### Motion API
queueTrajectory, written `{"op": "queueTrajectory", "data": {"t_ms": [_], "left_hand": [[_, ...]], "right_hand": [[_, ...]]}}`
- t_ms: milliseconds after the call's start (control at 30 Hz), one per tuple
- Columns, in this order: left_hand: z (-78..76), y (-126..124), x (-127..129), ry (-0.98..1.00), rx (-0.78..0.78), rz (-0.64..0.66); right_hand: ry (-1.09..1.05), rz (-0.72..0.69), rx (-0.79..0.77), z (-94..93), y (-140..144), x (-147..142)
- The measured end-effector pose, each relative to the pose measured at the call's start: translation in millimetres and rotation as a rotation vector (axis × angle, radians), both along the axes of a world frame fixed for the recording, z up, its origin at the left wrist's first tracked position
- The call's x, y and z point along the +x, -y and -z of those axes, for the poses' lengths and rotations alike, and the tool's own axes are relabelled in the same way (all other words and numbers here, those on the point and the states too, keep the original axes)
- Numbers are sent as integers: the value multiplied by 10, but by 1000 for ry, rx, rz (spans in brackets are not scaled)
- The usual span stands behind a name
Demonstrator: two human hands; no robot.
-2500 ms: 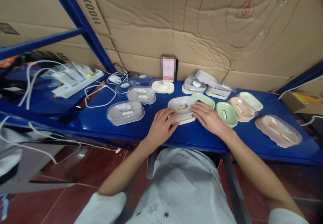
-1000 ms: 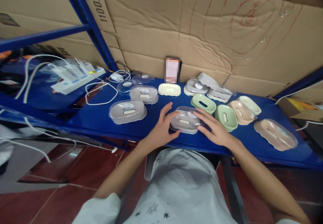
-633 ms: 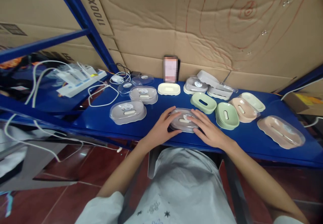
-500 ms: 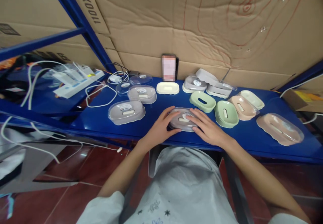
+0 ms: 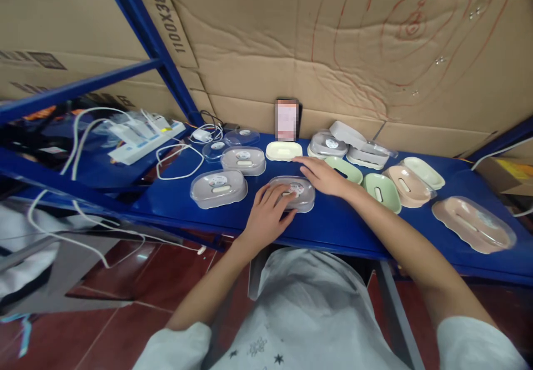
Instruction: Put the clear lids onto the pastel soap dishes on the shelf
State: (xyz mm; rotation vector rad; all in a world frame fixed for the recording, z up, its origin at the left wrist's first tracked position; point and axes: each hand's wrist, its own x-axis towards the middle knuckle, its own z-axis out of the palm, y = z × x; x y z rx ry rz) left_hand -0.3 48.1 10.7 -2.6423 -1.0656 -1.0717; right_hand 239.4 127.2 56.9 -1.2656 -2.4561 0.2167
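At the bottom of the frame a pale grey shirt front (image 5: 300, 314) fills the centre, with both forearms rising from it toward a blue shelf (image 5: 333, 228) that crosses the middle of the frame. The left hand (image 5: 266, 214), just left of centre, lies palm down with its fingers spread loosely over the near left part of a grey soap dish with a clear lid (image 5: 293, 192); it presses on the lid rather than clamping it. That dish sits on the shelf at centre frame, close to the near edge. The right hand (image 5: 322, 174), just above and right of it, is stretched flat with fingers together and extended, holding nothing, its fingertips pointing toward a cream soap dish (image 5: 283, 150) and its heel over a green soap dish (image 5: 347, 170). Left of centre stand two more lidded grey dishes (image 5: 219, 188), one behind the other. Right of centre lie a second green dish (image 5: 383, 192), a peach dish (image 5: 410, 185) and, at the far right, a larger lidded peach dish (image 5: 472, 224). Further back, a phone (image 5: 287, 119) leans upright against the cardboard wall (image 5: 333, 53). At upper left, a white power strip (image 5: 145, 142) with cables rests on the shelf.
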Motion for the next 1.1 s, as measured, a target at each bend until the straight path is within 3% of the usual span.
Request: {"op": "queueTrajectory", "data": {"t_ms": [133,233,333,500,567,633,700,767,900,1000,1100], "left_hand": [[-13,-42,-107,-26,-10,-76],[0,-112,-165,-30,-31,-137],[26,-199,-176,-28,-48,-195],[30,-227,-137,-3,-38,-226],[10,-160,-111,42,-19,-131],[-10,-62,-75,55,-35,49],[-16,35,-34,1,-91,229],[-7,99,-2,-70,-155,317],[40,113,-13,-73,-218,344],[69,102,-51,-43,-223,339],[69,115,-60,0,-239,282]], "right_hand": [[86,78,-26,19,-590,-290],[97,105,-12,-33,-658,-330],[58,137,37,-135,-370,-169],[-28,198,117,-81,703,206],[-57,157,142,27,1118,276],[-47,89,138,130,1372,313],[-30,72,154,197,1430,357],[0,167,229,226,1327,434],[175,432,342,262,1005,633],[207,437,314,277,967,694],[57,368,317,236,1169,603]]}}
